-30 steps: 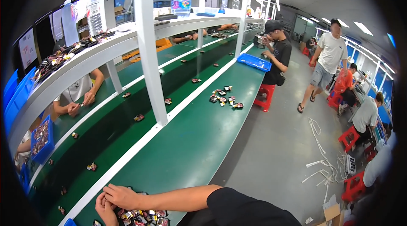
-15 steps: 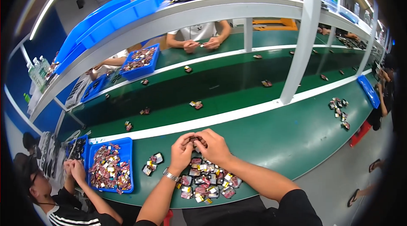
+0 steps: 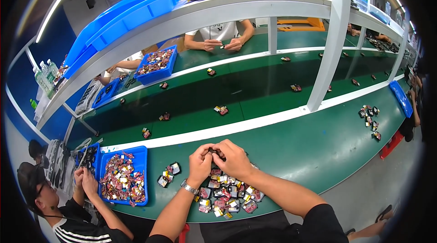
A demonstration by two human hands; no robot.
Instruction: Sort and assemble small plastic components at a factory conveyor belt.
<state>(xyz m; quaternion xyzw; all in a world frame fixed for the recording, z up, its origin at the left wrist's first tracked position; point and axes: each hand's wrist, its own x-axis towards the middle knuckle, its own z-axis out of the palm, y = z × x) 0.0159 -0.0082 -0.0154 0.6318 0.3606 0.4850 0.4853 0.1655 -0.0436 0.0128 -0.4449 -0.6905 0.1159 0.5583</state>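
Above the near bench, my left hand [image 3: 200, 164] and my right hand [image 3: 232, 158] meet, fingertips pinched together around a small dark electronic unit [image 3: 214, 150]. Fingers cover most of that unit. A metal-band watch circles my left wrist. Right below my hands and between my forearms spreads a pile of small black-cased electronic units [image 3: 223, 195] with reddish wires and silver and yellow parts. A few similar units [image 3: 168, 174] lie apart, left of my left forearm.
A blue tray [image 3: 146, 177] of wired parts stands to the left, beside a seated co-worker [image 3: 54, 193]. Beyond a white rail, a green conveyor belt [image 3: 255, 102] carries scattered units. A white post [image 3: 325, 61] supports the overhead shelf. More units [image 3: 369, 117] sit far right.
The view has shifted slightly, moving the scene rightward. Units on the belt have travelled a little to the right. My hands stay together on the small unit, with the fingers slightly rearranged.
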